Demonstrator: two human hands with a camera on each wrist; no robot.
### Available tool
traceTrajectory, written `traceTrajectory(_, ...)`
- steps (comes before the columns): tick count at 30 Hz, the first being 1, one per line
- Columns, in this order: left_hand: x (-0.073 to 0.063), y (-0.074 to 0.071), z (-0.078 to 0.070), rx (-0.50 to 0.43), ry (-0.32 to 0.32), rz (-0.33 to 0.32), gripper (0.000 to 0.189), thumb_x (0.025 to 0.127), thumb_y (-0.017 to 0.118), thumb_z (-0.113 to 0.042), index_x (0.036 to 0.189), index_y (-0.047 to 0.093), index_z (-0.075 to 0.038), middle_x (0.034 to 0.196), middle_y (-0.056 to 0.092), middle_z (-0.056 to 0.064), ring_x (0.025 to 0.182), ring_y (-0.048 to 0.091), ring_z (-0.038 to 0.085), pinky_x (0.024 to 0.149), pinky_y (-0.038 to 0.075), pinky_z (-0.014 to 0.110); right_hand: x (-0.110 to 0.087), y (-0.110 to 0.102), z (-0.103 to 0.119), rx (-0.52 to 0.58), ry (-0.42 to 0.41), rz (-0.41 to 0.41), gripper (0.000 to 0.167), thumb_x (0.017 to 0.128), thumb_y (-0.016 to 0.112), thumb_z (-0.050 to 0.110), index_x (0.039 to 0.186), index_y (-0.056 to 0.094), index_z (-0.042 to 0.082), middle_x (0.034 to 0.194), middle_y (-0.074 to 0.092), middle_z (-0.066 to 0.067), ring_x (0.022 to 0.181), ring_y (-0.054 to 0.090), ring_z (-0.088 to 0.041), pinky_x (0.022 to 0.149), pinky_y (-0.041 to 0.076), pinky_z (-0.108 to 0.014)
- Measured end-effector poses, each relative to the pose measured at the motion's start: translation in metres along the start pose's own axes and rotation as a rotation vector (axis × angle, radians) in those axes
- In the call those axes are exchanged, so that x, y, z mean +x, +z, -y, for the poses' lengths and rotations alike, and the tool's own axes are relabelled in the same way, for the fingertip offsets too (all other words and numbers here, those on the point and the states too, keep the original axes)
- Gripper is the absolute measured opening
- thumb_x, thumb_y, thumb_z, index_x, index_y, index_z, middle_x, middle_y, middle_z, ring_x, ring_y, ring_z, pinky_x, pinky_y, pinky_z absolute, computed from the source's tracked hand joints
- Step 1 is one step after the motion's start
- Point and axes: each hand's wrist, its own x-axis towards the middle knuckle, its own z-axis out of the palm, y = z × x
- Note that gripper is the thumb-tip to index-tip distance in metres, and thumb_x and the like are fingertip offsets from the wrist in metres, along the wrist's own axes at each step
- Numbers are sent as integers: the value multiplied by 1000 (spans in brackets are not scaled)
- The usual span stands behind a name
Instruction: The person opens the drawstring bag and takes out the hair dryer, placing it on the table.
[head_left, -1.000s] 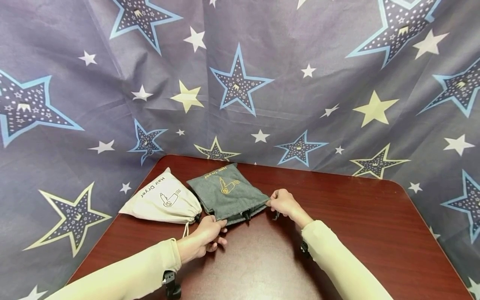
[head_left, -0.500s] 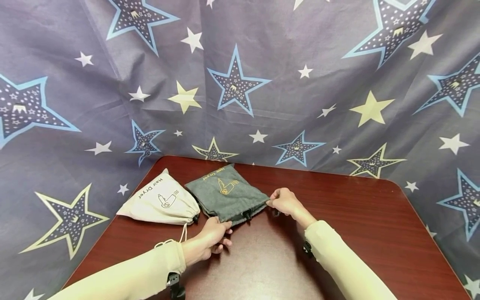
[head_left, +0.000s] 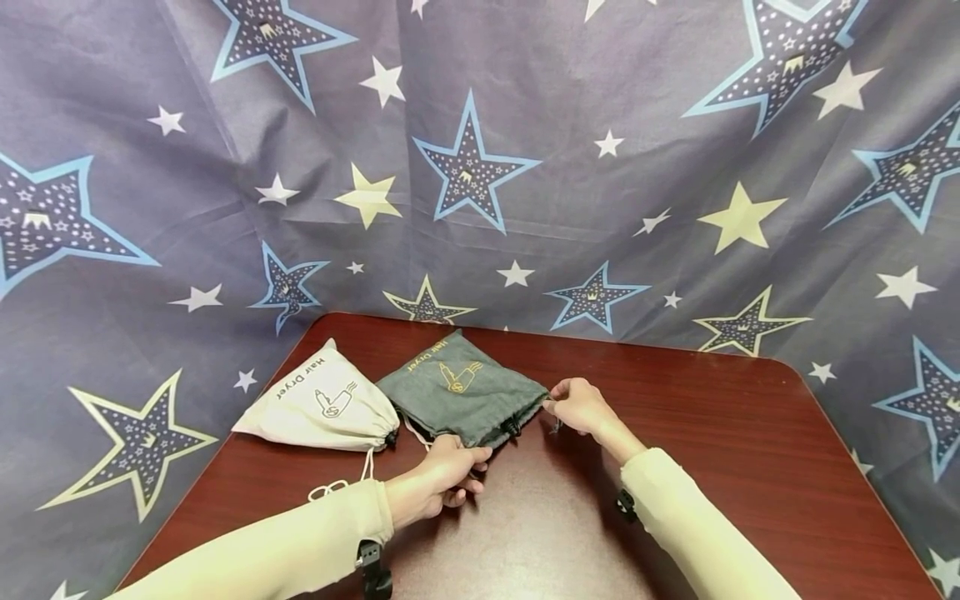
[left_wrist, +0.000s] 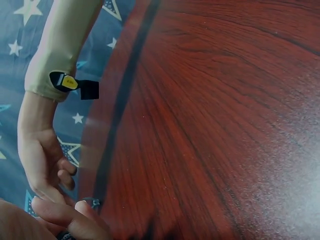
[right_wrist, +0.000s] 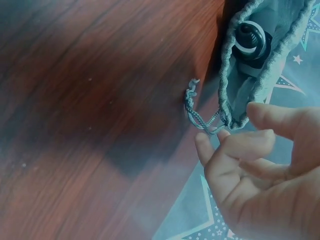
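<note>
A grey drawstring bag (head_left: 471, 392) printed "Hair Dryer" lies on the table, its mouth toward me. My left hand (head_left: 442, 477) pinches the left corner of the mouth. At the right corner, my right hand (head_left: 583, 407) pinches the edge between thumb and fingers. In the right wrist view the mouth gapes, and a black coiled piece (right_wrist: 251, 41) shows inside it. A knotted grey drawstring (right_wrist: 192, 105) hangs beside the right fingers (right_wrist: 235, 155). In the left wrist view only the left fingers (left_wrist: 65, 212) show below, with the right hand (left_wrist: 40, 155) beyond.
A white drawstring bag (head_left: 326, 404), also printed "Hair Dryer", lies just left of the grey one, full and cinched. Its white cord (head_left: 330, 489) trails toward my left sleeve. The dark red table (head_left: 712, 450) ends at a star-patterned cloth (head_left: 600, 208) behind.
Both hands have shifted to the right, drawing the mouth end of the grey bag with them. A gap with a pale cord now shows between the two bags. The white bag has stayed put.
</note>
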Motion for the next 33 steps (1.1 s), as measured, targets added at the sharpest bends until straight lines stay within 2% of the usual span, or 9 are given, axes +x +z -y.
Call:
traceTrajectory(7, 1, 2, -2, -4, -10, 2, 25, 100, 70, -14, 100, 48, -2, 92, 66, 11, 47, 58, 5, 40, 38, 13, -4, -2, -2, -23, -9, -29, 18, 98, 72, 18, 108, 71, 2, 87, 68, -6, 47, 44, -14, 44, 38, -26)
traceTrajectory(14, 4, 8, -4, -22, -15, 8, 21, 99, 70, -13, 98, 52, -3, 89, 67, 9, 46, 57, 4, 40, 38, 13, -11, -1, 4, -21, -51, -15, 11, 98, 73, 17, 96, 72, 6, 84, 67, -5, 65, 55, -19, 56, 44, -31)
traceTrajectory(17, 4, 10, -5, -13, -2, 7, 21, 99, 70, -13, 97, 51, -3, 91, 67, 11, 47, 57, 4, 40, 38, 13, -12, 0, 6, -15, -56, 15, 12, 98, 72, 17, 94, 73, 5, 84, 68, -7, 63, 52, -17, 55, 43, -30)
traceTrajectory(21, 4, 14, -7, 15, 20, 1, 23, 99, 70, -13, 95, 50, -3, 92, 68, 13, 48, 56, 4, 40, 38, 14, -12, 2, 6, 29, -26, 80, 14, 99, 71, 15, 97, 73, 2, 87, 72, -13, 49, 38, -13, 46, 34, -27)
traceTrajectory(26, 5, 16, -7, 40, 14, 15, 22, 100, 71, -15, 94, 52, -4, 82, 67, 11, 48, 56, 4, 40, 39, 14, -13, 6, 7, 56, -19, 147, 12, 98, 69, 13, 96, 72, 1, 87, 75, -13, 44, 30, -10, 43, 30, -24)
traceTrajectory(29, 6, 15, -7, 74, -2, 45, 22, 98, 72, -13, 93, 52, -4, 75, 65, 9, 49, 57, 5, 41, 40, 14, -14, 9, 6, 72, -32, 175, 13, 97, 70, 13, 94, 73, 1, 79, 72, -11, 45, 32, -9, 44, 30, -24)
traceTrajectory(33, 6, 7, -10, 146, -28, 117, 25, 94, 75, -13, 92, 51, -7, 76, 66, 10, 53, 60, 7, 43, 41, 15, -16, 13, 5, 101, -37, 209, 12, 94, 71, 10, 93, 74, -1, 71, 67, -8, 46, 33, -7, 45, 30, -23)
